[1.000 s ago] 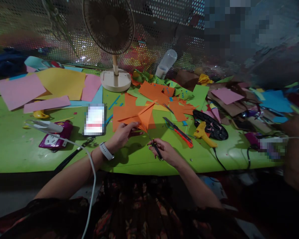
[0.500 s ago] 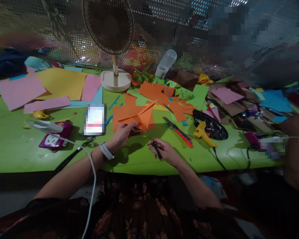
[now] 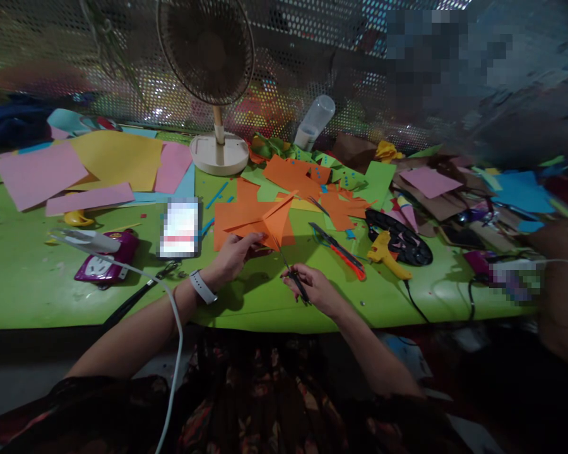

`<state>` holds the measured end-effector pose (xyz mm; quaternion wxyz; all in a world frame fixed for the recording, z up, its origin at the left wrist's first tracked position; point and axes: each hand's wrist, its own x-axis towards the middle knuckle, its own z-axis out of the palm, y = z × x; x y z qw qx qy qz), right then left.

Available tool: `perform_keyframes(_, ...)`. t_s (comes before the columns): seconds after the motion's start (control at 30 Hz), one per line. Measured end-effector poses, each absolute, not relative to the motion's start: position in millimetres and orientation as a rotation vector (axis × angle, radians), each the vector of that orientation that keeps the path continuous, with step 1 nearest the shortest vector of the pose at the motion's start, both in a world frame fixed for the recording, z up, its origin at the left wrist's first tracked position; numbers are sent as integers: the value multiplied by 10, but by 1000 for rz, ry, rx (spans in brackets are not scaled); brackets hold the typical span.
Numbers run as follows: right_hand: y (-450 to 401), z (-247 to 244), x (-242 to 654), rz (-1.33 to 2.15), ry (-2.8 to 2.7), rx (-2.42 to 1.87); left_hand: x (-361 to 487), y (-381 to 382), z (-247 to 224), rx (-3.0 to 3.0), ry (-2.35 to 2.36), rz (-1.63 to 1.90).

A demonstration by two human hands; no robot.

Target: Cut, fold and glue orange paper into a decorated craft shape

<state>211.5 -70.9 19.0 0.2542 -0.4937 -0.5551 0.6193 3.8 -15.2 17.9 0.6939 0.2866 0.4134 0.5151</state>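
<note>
Green tabletop [image 3: 260,302], hands [image 3: 319,291] angled inward

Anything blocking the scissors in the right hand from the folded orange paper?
Nothing visible: the scissors in the right hand reach right up to the folded orange paper, held in the left hand.

Folded orange paper [image 3: 275,222] and black-handled scissors [image 3: 299,289], held toward the front edge of the worktop [image 3: 260,316].
The paper is creased into a pointed shape, its narrow tip directed toward the far edge and rightward. The scissors are slanted, handles nearer the front edge, slim metal blades set against the paper's near end.
</note>
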Motion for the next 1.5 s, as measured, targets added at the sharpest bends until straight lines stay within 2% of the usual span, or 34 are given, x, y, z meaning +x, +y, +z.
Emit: perform_keyframes(1.5,-730,91,2146,1730,-1375,-1305,11,-132,68,756,990,1146)
